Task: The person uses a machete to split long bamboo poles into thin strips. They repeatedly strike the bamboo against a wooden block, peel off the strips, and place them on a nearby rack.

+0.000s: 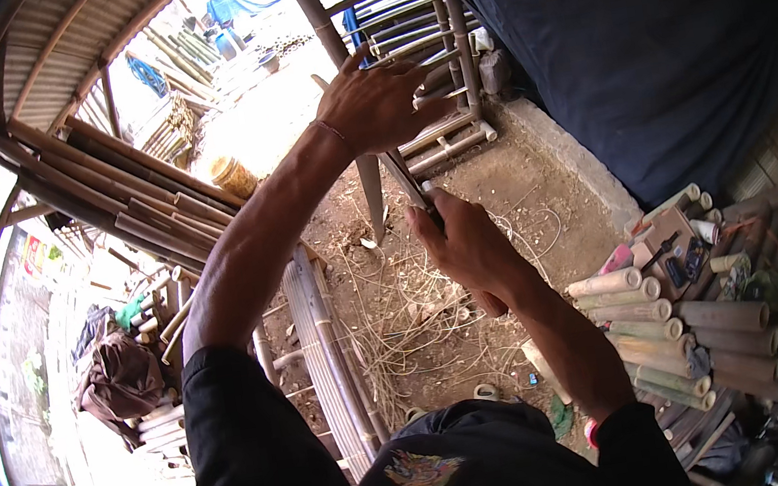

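The upper right is filled by a dark hanging sheet (pixel 619 41), and beneath the work a dirt floor (pixel 551 190) is spread, bounded on its right edge by a concrete kerb (pixel 571 158). Toward the floor's left edge, a bundle of long bamboo poles (pixel 134 194) is stacked lengthwise, and at its far edge a ladder-like bamboo rack (pixel 464 53) is stood. At the near right corner, cut bamboo lengths (pixel 626 299) are piled, with an open box (pixel 669 253) of small dark items placed on top. Left of the floor's middle, a slatted bamboo panel (pixel 320 352) is set; beside it, pale thin strips (pixel 422 338) are scattered and looped. Farther left, a brown cloth (pixel 125 380) is draped. Above the floor, the left grip (pixel 374 101) is raised with its fingers extended to the right; whether anything is clasped on its hidden side cannot be told. By the right grip (pixel 468 242), closed fingers are wrapped around the lower end of a narrow dark bar (pixel 413 190). Just left of the bar, a tapered grey blade (pixel 371 191) is seen, its point directed downward and its upper part partly hidden by the left wrist.
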### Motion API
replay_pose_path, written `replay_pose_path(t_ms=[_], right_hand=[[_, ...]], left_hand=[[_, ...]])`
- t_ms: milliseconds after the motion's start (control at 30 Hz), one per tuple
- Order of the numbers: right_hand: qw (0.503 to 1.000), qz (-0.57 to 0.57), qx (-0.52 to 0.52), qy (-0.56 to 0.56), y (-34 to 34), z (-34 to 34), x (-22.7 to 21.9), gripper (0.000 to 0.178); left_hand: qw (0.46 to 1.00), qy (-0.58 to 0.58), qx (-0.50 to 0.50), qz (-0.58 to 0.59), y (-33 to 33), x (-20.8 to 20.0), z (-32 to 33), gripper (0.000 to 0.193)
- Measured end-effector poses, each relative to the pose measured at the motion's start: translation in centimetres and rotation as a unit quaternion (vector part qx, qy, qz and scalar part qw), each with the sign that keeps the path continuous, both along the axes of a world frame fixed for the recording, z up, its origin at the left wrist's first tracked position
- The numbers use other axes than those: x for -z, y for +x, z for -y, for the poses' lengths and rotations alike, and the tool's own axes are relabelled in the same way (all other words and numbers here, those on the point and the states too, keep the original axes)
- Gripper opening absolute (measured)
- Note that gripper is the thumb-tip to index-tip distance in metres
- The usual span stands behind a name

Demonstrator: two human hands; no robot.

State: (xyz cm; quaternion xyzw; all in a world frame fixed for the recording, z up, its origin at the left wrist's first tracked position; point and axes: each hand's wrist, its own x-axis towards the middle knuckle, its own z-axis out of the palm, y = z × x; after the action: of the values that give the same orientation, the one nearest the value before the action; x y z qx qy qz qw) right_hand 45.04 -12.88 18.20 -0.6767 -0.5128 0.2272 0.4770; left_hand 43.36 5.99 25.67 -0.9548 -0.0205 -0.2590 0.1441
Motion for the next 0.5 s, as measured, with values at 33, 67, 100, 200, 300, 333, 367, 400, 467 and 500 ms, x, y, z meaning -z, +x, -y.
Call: replay_pose_path(t_ms=[33, 67, 100, 200, 300, 333, 367, 400, 467, 500], right_hand=[[1.000, 0.005, 0.017, -0.002, -0.3, -0.7, 1.7, 0.037], [1.000, 0.021, 0.019, -0.005, -0.2, -0.8, 2.3, 0.037], [1.000, 0.002, 0.019, 0.007, -0.2, -0.1, 2.8, 0.035], [0.999, 0.003, 0.027, 0.018, 1.0, 0.1, 1.7, 0.031], [0.979, 0.176, 0.093, -0.040, 1.5, -0.2, 0.8, 0.031], [0.962, 0.243, 0.117, -0.049, 1.6, -0.4, 1.0, 0.032], [0.952, 0.277, 0.131, -0.012, 1.8, -0.8, 1.1, 0.033], [0.967, 0.234, 0.098, -0.007, 1.6, -1.2, 0.9, 0.032], [0.989, 0.149, 0.026, 0.009, 1.2, -2.3, 0.1, 0.032], [0.997, 0.045, -0.049, -0.025, 0.9, -3.0, -0.1, 0.038]], left_hand=[[0.991, -0.037, -0.064, -0.112, -0.2, -0.9, 0.7, 0.060], [0.995, 0.024, -0.037, -0.085, -0.7, -0.2, 1.4, 0.060], [0.994, 0.002, -0.048, -0.094, 0.1, -0.6, 1.9, 0.059], [0.994, -0.029, -0.052, -0.095, 0.5, -0.9, 1.5, 0.057], [0.987, -0.074, -0.078, -0.121, 0.3, -1.5, 1.9, 0.061], [0.988, -0.067, -0.079, -0.116, 0.2, -1.4, 1.6, 0.062], [0.997, 0.006, -0.047, -0.068, -0.1, -1.3, 0.9, 0.064], [0.995, -0.013, -0.065, -0.074, -0.6, -1.8, 0.6, 0.064], [0.999, 0.041, 0.026, 0.011, -1.9, -1.8, -1.1, 0.059], [0.995, 0.059, 0.044, 0.061, -2.4, -2.0, -1.6, 0.057]])
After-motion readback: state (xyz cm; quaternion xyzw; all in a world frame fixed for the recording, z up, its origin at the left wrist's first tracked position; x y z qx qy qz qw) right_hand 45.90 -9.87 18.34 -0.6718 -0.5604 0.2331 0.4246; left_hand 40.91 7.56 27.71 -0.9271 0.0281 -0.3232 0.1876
